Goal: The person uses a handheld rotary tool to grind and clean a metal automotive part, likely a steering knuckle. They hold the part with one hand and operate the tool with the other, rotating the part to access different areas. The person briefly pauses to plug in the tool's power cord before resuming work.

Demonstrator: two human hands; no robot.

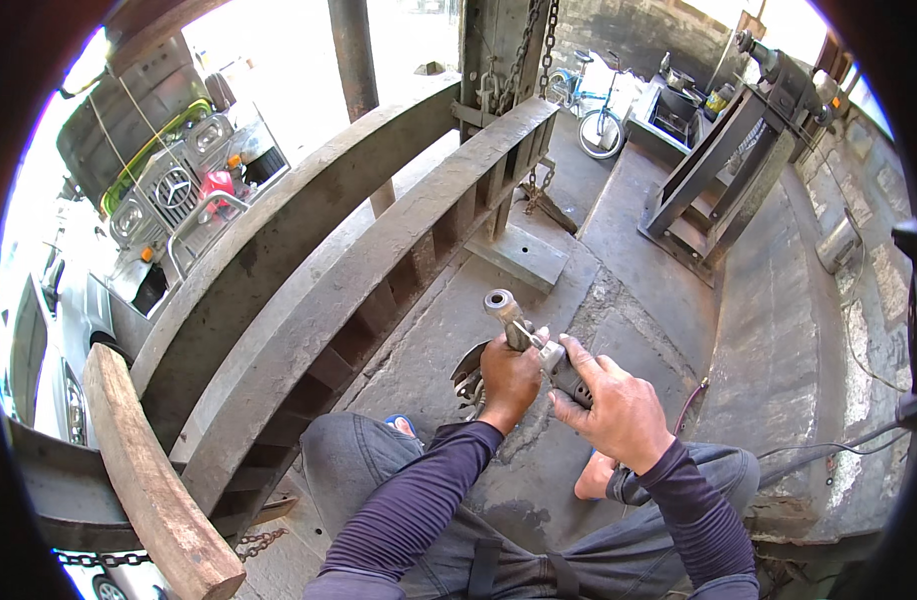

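My left hand point(511, 378) is closed around a short metal rod with a ring-shaped end point(498, 301), which points away from me. My right hand point(619, 408) grips a dark grey, ribbed tool point(571, 384) with a lighter metal front part; its index finger lies along the top. The two hands nearly meet, and the tool's front reaches the left hand's fingertips. Beside and partly behind my left hand is a dark curved metal piece point(468, 368), mostly hidden, so its kind is unclear. Both hands are above the concrete floor, between my bent knees.
Large curved steel beams point(369, 250) run along my left, with a wooden block point(157, 480) at their near end. Chains point(550, 45) hang by a steel post. A steel frame point(719, 165) stands far right. Behind are a blue bicycle point(599, 120) and, left, a truck front point(174, 190).
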